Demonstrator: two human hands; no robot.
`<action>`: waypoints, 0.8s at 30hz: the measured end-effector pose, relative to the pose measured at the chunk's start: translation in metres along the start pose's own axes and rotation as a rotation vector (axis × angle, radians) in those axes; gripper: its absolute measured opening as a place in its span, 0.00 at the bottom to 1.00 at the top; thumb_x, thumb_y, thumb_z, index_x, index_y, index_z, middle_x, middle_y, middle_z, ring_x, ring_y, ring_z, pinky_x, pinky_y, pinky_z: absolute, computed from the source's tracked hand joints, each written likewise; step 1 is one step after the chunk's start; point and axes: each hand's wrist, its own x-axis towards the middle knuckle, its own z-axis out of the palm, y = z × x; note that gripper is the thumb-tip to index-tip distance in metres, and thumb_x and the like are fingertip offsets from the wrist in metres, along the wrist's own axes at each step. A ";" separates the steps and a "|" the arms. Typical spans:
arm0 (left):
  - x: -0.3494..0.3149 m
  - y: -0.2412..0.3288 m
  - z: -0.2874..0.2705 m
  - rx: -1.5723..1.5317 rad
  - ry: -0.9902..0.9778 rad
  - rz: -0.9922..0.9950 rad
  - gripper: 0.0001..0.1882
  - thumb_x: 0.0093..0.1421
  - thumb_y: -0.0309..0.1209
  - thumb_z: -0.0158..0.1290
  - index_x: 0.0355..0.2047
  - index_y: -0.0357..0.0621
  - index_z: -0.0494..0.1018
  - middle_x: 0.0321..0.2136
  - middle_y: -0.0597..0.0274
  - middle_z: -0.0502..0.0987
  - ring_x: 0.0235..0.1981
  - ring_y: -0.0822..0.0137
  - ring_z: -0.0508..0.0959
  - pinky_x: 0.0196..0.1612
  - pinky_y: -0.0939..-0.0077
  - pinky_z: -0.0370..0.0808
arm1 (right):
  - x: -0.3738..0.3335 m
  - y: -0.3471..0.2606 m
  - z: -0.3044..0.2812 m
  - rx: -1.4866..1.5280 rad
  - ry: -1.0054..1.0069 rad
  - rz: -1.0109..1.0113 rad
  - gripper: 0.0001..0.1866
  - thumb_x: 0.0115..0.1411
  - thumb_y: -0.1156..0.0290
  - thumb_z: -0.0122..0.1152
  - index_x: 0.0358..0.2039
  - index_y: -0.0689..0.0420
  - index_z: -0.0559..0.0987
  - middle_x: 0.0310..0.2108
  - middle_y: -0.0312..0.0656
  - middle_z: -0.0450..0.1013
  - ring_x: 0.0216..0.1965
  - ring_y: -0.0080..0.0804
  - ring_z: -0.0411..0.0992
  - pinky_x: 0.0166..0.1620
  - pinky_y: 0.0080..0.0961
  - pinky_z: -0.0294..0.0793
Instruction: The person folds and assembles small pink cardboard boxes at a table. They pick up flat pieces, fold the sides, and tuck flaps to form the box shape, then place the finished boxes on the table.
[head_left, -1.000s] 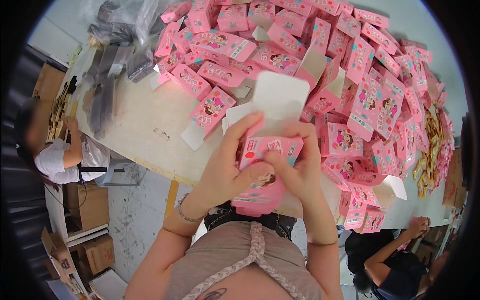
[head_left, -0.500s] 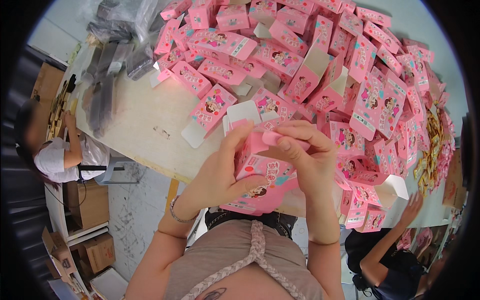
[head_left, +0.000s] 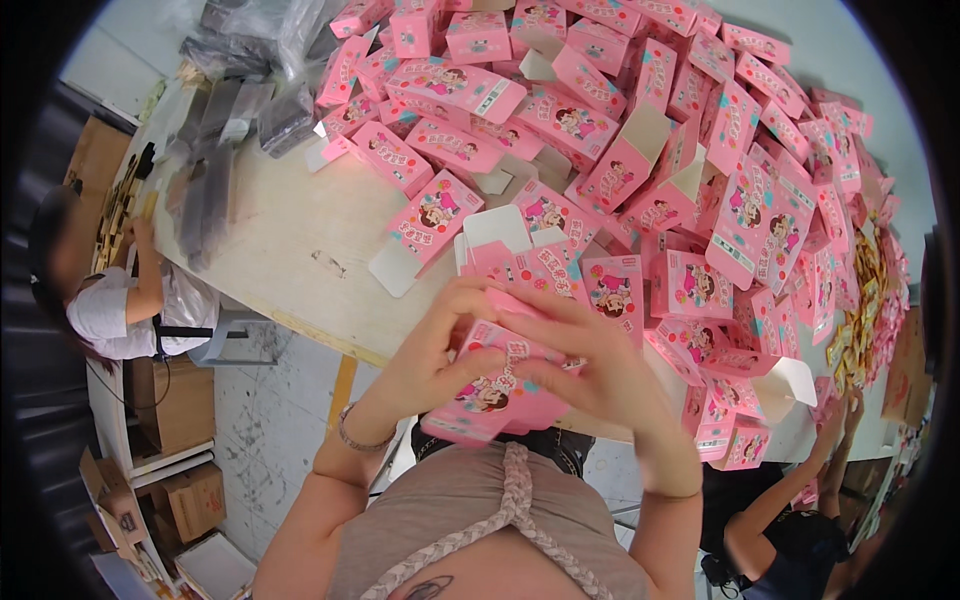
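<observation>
Close in front of my body I hold a small pink printed carton (head_left: 492, 392) above the table's near edge. My left hand (head_left: 432, 345) wraps its left side, thumb across the printed front. My right hand (head_left: 598, 352) lies over the top and right side, its fingers along the upper edge and its thumb against the front. The top flap is mostly hidden under my fingers. Just beyond my hands, another pink carton (head_left: 552, 270) rests on the table, with white flaps (head_left: 497, 230) standing out next to it.
A large heap of pink cartons (head_left: 560, 120) covers the table's middle and right. Gold packets (head_left: 858, 320) lie at far right; dark plastic-wrapped strips (head_left: 205, 210) lie at left. One person (head_left: 120, 295) sits at left, another (head_left: 800, 530) works at lower right.
My right hand has moved from pinching a pink flap at the carton's top to lying over its top edge. The carton has shifted slightly down and left. The right-hand person's arms have moved.
</observation>
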 end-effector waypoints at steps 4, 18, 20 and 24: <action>0.030 0.016 -0.026 -0.148 0.669 0.152 0.29 0.63 0.45 0.45 0.59 0.44 0.54 0.61 0.53 0.54 0.62 0.59 0.56 0.61 0.56 0.57 | 0.052 -0.020 -0.041 -0.433 0.668 -0.110 0.30 0.52 0.72 0.64 0.56 0.59 0.67 0.53 0.49 0.68 0.52 0.37 0.68 0.49 0.34 0.69; 0.018 -0.021 0.010 0.521 0.309 -0.168 0.27 0.61 0.28 0.50 0.58 0.35 0.55 0.53 0.51 0.61 0.54 0.60 0.65 0.51 0.67 0.70 | 0.016 0.068 0.011 -0.830 0.620 0.192 0.50 0.41 0.58 0.73 0.60 0.66 0.57 0.41 0.51 0.69 0.41 0.47 0.71 0.44 0.44 0.69; 0.014 -0.029 0.009 0.569 0.213 -0.232 0.28 0.61 0.29 0.50 0.59 0.34 0.54 0.53 0.49 0.61 0.55 0.59 0.64 0.52 0.66 0.69 | 0.012 0.067 0.014 -0.978 0.618 0.192 0.49 0.42 0.61 0.72 0.60 0.65 0.57 0.39 0.49 0.69 0.38 0.46 0.71 0.43 0.44 0.69; 0.014 -0.021 0.012 0.701 0.137 -0.277 0.29 0.62 0.33 0.49 0.59 0.35 0.52 0.53 0.49 0.60 0.56 0.57 0.63 0.53 0.63 0.67 | 0.012 0.072 0.010 -0.766 0.506 0.352 0.41 0.44 0.66 0.70 0.57 0.62 0.62 0.33 0.45 0.69 0.34 0.42 0.71 0.39 0.42 0.69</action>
